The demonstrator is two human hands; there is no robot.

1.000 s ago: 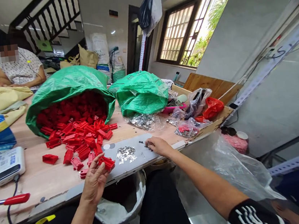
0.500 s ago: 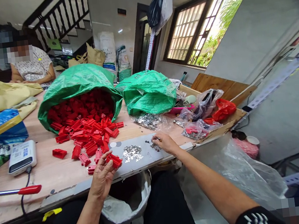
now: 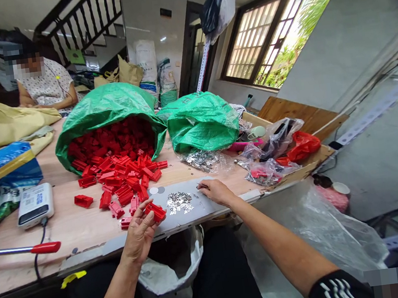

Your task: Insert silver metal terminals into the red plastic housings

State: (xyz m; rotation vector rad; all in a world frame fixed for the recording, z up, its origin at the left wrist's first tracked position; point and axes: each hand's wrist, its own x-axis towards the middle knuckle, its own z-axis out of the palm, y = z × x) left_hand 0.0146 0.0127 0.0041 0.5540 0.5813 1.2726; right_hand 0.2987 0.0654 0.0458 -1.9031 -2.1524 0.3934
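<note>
My left hand (image 3: 142,231) holds a red plastic housing (image 3: 156,211) between thumb and fingers, near the table's front edge. To its right, a pile of small shiny metal pieces (image 3: 179,202) lies on a grey mat (image 3: 165,224). My right hand (image 3: 217,192) is over the mat's right part, thumb and forefinger pinched on a small dark metal piece (image 3: 200,186) whose exact kind is too small to tell. A few more small bits lie beside and under that hand, partly hidden by it. Loose red housings (image 3: 122,177) spill out of a green sack (image 3: 106,100) behind my left hand.
Another green sack (image 3: 203,122) stands behind the mat, with a clear bag of metal parts (image 3: 205,160) before it. A cardboard tray (image 3: 305,170) with bagged items is at right. At left are a white device (image 3: 35,205) and a red-tipped lever (image 3: 46,248). A person (image 3: 46,83) sits across.
My right hand has shifted slightly left over the mat, away from the dark metal bits, with a small piece in its fingertips. My left hand still holds the red housing. The view has swung slightly left.
</note>
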